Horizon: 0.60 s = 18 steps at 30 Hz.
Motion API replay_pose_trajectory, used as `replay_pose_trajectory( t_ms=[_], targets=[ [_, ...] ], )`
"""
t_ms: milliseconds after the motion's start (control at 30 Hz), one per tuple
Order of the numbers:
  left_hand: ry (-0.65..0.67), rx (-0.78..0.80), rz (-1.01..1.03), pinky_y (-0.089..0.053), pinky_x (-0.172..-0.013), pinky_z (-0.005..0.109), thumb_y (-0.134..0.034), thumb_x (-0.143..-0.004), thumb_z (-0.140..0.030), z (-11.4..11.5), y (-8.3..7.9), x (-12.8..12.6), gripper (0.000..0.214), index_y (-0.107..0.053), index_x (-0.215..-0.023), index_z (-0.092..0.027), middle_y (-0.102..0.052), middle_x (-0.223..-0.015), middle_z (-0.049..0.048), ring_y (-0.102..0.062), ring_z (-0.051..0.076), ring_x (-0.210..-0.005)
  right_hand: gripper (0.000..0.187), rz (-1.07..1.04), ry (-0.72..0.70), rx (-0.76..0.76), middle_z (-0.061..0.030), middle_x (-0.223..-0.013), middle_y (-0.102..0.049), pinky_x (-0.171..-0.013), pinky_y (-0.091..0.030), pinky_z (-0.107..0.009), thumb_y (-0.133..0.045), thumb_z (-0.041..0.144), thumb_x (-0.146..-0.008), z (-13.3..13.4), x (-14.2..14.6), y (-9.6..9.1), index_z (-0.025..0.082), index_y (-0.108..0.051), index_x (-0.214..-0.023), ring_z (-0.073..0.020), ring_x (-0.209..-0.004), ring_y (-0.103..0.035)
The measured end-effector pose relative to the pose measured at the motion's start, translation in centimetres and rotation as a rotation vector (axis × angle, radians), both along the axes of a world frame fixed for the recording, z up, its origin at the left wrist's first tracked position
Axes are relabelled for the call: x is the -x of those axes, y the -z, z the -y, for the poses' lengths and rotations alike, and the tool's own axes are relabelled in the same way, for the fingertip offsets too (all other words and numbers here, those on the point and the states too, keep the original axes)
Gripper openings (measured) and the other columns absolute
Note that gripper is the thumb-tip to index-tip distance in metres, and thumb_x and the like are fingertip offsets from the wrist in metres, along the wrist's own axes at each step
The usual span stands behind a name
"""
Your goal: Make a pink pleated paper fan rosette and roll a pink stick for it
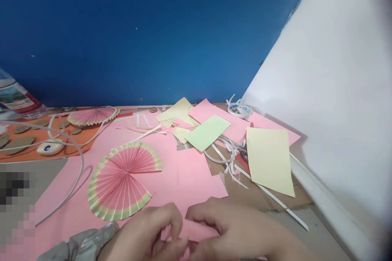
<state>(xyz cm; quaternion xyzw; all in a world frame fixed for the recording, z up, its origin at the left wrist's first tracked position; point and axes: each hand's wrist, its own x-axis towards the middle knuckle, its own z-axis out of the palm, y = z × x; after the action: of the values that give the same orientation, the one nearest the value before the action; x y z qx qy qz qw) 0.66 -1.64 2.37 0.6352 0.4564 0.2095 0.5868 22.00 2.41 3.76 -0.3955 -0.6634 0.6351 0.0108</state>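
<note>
My left hand [153, 228] is at the bottom centre, its fingers curled and pinching a piece of pink paper [200, 230]. Opposite it, my right hand [229, 228] grips the same paper with bent fingers. The lower part of the paper is cut off by the frame's edge and partly covered by the hands. Just beyond my left hand lies a pleated paper fan [122, 204], pink with a yellow and green rim, spread into most of a circle. A large pink sheet [165, 189] is under the fan.
A second pleated fan [93, 117], a white cable [82, 159] and a tilted bottle [21, 98] are at the left. Right of centre lie a green sheet [208, 132], a pale yellow sheet [269, 159], scissors [244, 155], paper strips and tape [239, 110]. Walls bound the back and right.
</note>
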Motion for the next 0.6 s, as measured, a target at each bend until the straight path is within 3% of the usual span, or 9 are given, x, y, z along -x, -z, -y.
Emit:
replay_pose_trajectory(
  t_ms=[67,167,267,367,433,500,600],
  targets=[
    [-0.171,0.023,0.11,-0.024,-0.043,0.018,-0.055,-0.082,-0.034,-0.1,-0.2,-0.6,0.015,-0.047,-0.087,-0.023,-0.038,-0.058,-0.0082,-0.031,0.007,-0.046,0.031,-0.008,0.079,0.015,0.0075,-0.052,-0.046,-0.046,-0.033,-0.018,-0.065,0.044,-0.074,0.5,0.7,0.3,0.019,-0.049,-0.067,-0.0087,-0.047,-0.042],
    [-0.296,0.052,0.242,-0.033,-0.049,0.017,-0.064,-0.077,-0.038,-0.4,-0.1,-1.8,0.04,-0.042,-0.107,-0.023,-0.04,-0.059,-0.009,-0.041,0.008,-0.05,0.02,-0.238,0.208,0.182,0.007,-0.051,-0.05,-0.055,-0.042,-0.021,-0.052,0.037,-0.086,1.0,1.6,0.8,0.019,-0.047,-0.078,-0.0096,-0.048,-0.049],
    [-0.325,0.092,0.289,-0.037,-0.047,0.017,-0.059,-0.081,-0.043,-0.9,0.0,-3.4,0.026,-0.049,-0.088,-0.019,-0.045,-0.052,-0.0083,-0.046,0.008,-0.046,0.019,-0.367,0.296,0.215,0.0058,-0.053,-0.053,-0.057,-0.043,-0.022,-0.051,0.036,-0.087,1.2,2.0,1.1,0.018,-0.045,-0.083,-0.0096,-0.049,-0.051],
    [-0.494,0.117,0.293,-0.042,-0.048,0.018,-0.056,-0.082,-0.047,-1.1,0.3,-4.4,0.029,-0.052,-0.074,-0.019,-0.051,-0.048,-0.0064,-0.051,0.01,-0.045,0.026,-0.417,0.288,0.232,0.0056,-0.053,-0.053,-0.057,-0.044,-0.024,-0.054,0.042,-0.085,1.3,1.7,1.3,0.019,-0.044,-0.085,-0.0101,-0.048,-0.051],
    [-0.646,0.128,0.25,-0.046,-0.052,0.019,-0.061,-0.078,-0.045,-0.9,0.9,-4.7,0.027,-0.057,-0.082,-0.019,-0.058,-0.053,-0.0048,-0.057,0.012,-0.052,0.033,-0.417,0.268,0.176,0.0052,-0.056,-0.05,-0.055,-0.043,-0.024,-0.055,0.048,-0.083,1.2,1.3,1.3,0.019,-0.042,-0.079,-0.0103,-0.05,-0.049],
    [-0.762,0.134,0.201,-0.05,-0.063,0.021,-0.067,-0.074,-0.04,-0.6,1.6,-4.7,0.03,-0.06,-0.094,-0.019,-0.068,-0.075,0.0008,-0.063,0.017,-0.075,0.038,-0.367,0.279,0.037,0.005,-0.06,-0.042,-0.056,-0.039,-0.023,-0.048,0.052,-0.086,1.0,0.9,1.3,0.019,-0.038,-0.07,-0.0095,-0.055,-0.043],
    [-0.815,0.115,0.143,-0.049,-0.076,0.024,-0.068,-0.073,-0.036,0.0,2.6,-4.8,0.032,-0.061,-0.099,-0.019,-0.067,-0.105,0.007,-0.056,0.024,-0.105,0.038,-0.234,0.323,-0.114,0.0044,-0.066,-0.036,-0.058,-0.034,-0.022,-0.033,0.047,-0.094,0.9,0.7,1.2,0.019,-0.035,-0.068,-0.01,-0.061,-0.037]
  ],
)
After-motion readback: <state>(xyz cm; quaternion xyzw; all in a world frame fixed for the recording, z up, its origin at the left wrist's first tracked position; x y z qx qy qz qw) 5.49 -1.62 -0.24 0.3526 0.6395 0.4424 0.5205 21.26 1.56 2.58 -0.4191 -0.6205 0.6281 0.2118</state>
